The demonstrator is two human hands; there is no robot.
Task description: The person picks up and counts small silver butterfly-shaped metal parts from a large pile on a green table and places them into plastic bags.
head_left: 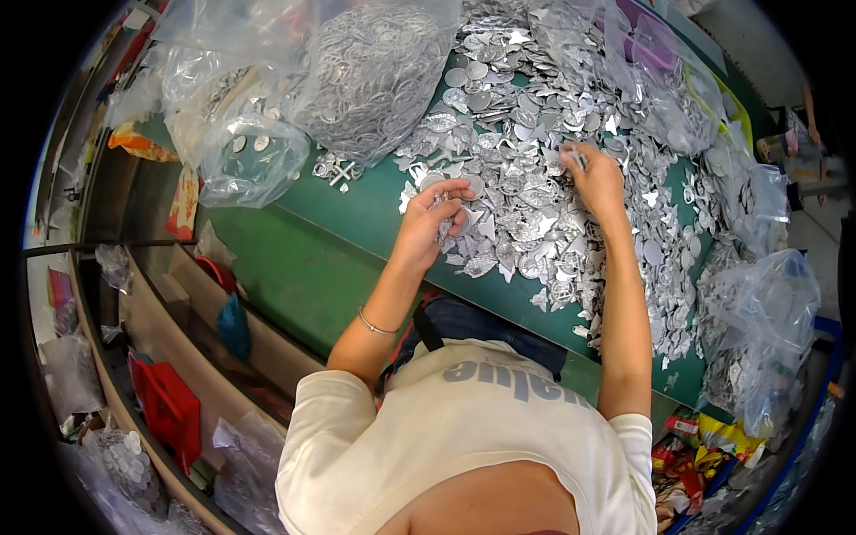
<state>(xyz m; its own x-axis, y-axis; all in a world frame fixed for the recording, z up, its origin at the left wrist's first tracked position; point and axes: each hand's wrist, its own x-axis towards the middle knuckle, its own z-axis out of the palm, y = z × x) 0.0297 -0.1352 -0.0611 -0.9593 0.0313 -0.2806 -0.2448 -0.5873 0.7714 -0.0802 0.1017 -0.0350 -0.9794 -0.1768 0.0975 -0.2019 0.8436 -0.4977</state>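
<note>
Both hands work over a heap of flat silvery metal pieces (526, 192) spread on a green counter (325, 209). The left hand (429, 223), at the heap's left margin, has its fingers curled around small silvery pieces whose number cannot be told. The right hand (599, 183), nearer the heap's middle, has its fingers narrowed on a small silvery piece (580, 161); the long axis of this piece cannot be made out. The heap lies beneath the right hand and rightward of the left, its long axis running from far side to near right.
</note>
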